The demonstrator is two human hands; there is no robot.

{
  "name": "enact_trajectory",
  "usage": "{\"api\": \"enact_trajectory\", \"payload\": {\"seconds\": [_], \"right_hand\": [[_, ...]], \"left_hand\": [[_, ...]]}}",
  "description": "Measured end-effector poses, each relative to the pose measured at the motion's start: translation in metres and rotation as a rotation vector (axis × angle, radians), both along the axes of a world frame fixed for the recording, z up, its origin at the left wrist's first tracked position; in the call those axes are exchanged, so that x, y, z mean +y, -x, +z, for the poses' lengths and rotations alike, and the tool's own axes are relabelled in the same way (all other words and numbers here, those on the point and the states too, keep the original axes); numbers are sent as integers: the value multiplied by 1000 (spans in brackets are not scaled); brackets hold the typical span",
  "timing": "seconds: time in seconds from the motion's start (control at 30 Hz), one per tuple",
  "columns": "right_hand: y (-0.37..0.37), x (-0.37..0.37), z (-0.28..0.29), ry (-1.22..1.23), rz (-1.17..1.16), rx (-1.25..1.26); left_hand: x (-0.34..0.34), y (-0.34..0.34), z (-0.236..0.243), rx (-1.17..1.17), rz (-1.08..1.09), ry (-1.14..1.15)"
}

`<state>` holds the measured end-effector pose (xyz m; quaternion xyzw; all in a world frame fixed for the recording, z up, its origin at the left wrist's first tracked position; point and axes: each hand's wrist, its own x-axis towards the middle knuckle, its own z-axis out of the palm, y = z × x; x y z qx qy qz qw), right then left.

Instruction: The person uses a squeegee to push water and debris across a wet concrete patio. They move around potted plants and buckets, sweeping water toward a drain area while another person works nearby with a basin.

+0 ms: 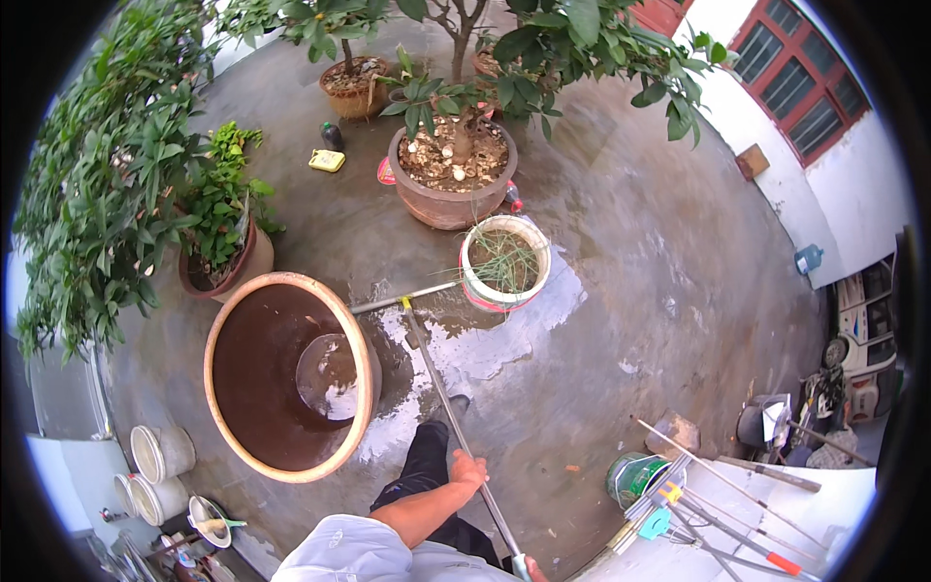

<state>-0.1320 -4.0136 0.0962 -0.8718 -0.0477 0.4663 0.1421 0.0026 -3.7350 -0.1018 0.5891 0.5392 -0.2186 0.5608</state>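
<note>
A long-handled floor squeegee (437,381) slants up from the lower edge. Its wide head (427,292), joined by a yellow connector, rests on wet floor between a big brown glazed vat (291,470) and a white bucket (540,254) of thin green shoots. Partway down the metal pole, my left hand (468,469) is closed around it. My right hand (533,570) grips the pole's end, partly cut off by the lower edge. Some water and a round, lighter patch show inside the vat.
Potted trees, one in a wide brown pot (441,207), stand beyond the squeegee. A leafy pot (254,257) is at the left. White buckets (160,456) stand lower left. A green bucket (628,478) and several poles (732,477) lean at the lower right wall.
</note>
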Motion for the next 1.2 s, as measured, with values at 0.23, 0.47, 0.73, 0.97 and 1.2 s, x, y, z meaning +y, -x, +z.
{"api": "enact_trajectory", "payload": {"seconds": [0.23,0.47,0.73,0.97,1.2], "right_hand": [[-116,161,32,-168,151,-44],[-75,152,35,-135,106,94],[79,14,23,-42,-97,81],[140,-61,48,122,32,64],[151,-125,138,100,-140,-39]], "left_hand": [[128,-70,-33,-116,167,-55],[127,-8,-96,89,-269,-304],[-16,51,-18,320,-338,-166],[-108,120,-29,154,-562,-172],[-212,148,22,179,-294,28]]}}
